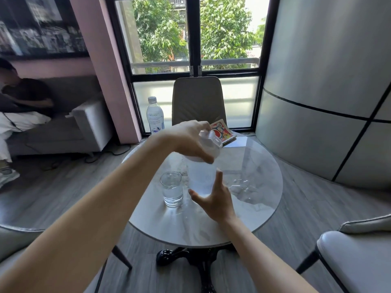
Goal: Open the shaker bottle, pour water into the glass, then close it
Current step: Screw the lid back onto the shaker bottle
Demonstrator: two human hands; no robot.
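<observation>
1. Round desk (262, 208) carries everything within easy reach.
2. Shaker bottle (201, 180) stands upright mid-desk, right hand (213, 199) spread open beside it, likely steadying.
3. Left hand (190, 140) clamps the lid (208, 144) from above, apparently screwing.
4. Glass (171, 189) just left, already watered.

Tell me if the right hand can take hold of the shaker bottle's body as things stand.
Probably yes. The right hand is open just in front of the shaker bottle, nothing between them; the glass stands off to its left, and the left hand grips only the lid.
</observation>
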